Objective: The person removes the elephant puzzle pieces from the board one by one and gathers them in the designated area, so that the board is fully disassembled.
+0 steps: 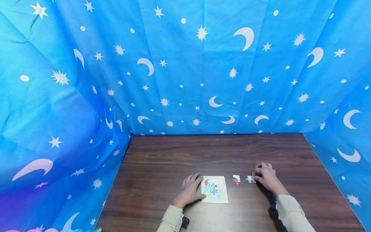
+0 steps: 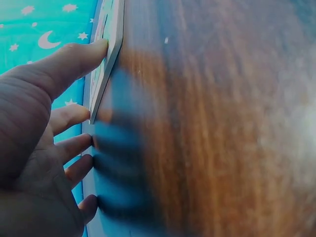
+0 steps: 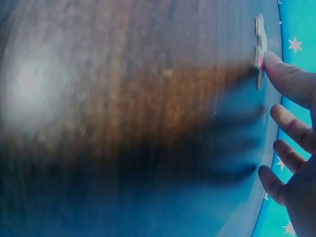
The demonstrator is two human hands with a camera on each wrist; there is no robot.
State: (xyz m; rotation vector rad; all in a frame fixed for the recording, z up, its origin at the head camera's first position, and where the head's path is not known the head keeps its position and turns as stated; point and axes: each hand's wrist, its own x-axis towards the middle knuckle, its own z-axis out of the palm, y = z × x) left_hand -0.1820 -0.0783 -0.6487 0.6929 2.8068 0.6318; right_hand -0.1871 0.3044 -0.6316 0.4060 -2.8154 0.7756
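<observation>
While the left hand (image 1: 189, 190) braces the puzzle board (image 1: 226, 193), the right hand (image 1: 267, 178) has its thumb on the right-hand puzzle piece (image 1: 250, 179). Left fingers wide: thumb over the board's left rim near its near-left corner, index at the far-left corner. Right index is masked in the wrist view; can't tell if it's a pinch. Other right fingers bent, apart from the piece.

Board lies flat, about midway between the left and right edges of the tabletop (image 1: 174, 154), well back from the far edge. Jigsaw pieces sit in it, green along the near side. Second loose puzzle piece (image 1: 236, 178), pink and white, lies between board and right-hand piece, touching neither. Cream sleeves (image 1: 291, 209) on both arms. Blue star-and-moon curtain (image 1: 174, 38) behind the far edge and along both sides.
</observation>
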